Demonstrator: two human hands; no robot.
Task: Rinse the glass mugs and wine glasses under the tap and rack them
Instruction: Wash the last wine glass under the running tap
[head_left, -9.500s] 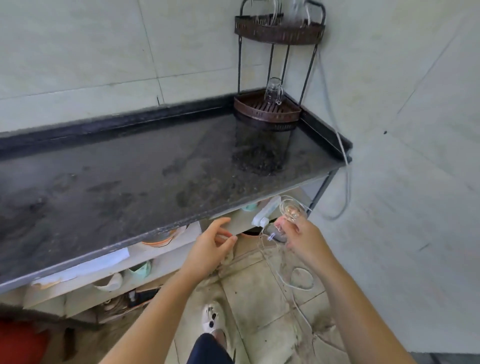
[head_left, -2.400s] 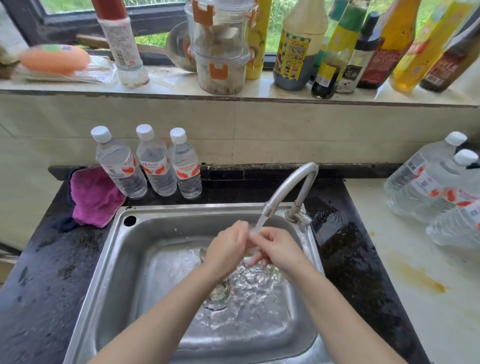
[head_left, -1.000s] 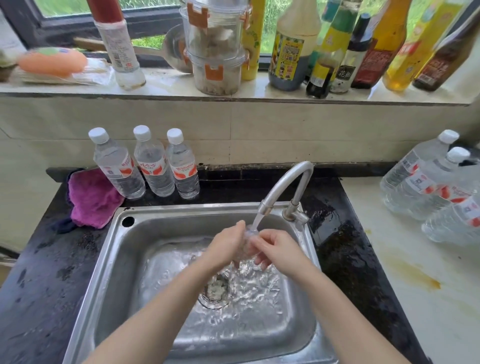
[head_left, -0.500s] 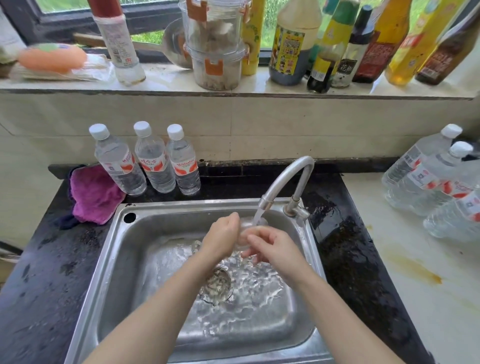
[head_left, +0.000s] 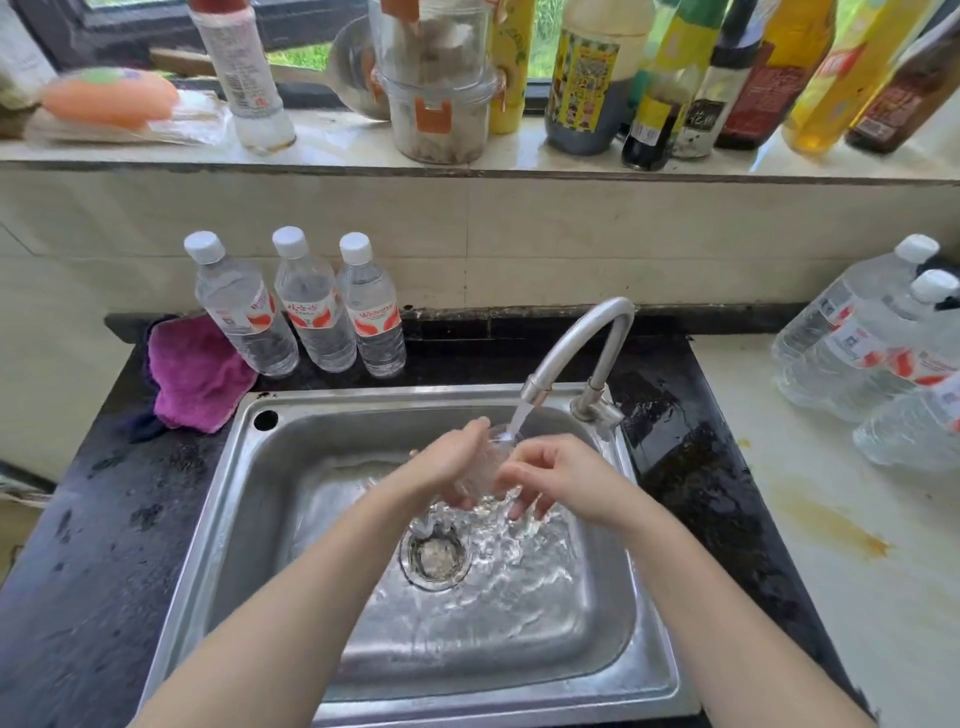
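Center frame, under the tap (head_left: 576, 353) stream: clear glass (head_left: 485, 465), mostly hidden btwn both hands, over the steel sink (head_left: 218, 519). Left hand (head_left: 449, 460) curled round its left side; right hand (head_left: 558, 475) fingers bent against its right side. Water pooling near the drain (head_left: 435, 556). Three water bottles (head_left: 311, 304) & a pink cloth (head_left: 200, 371) upper left of sink.

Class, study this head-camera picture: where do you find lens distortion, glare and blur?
Head view: the window ledge bows and its bottles lean outward, a wide-angle effect; daylight glares off the rippling water in the sink; the glass between left hand and right hand is smeared by the stream.
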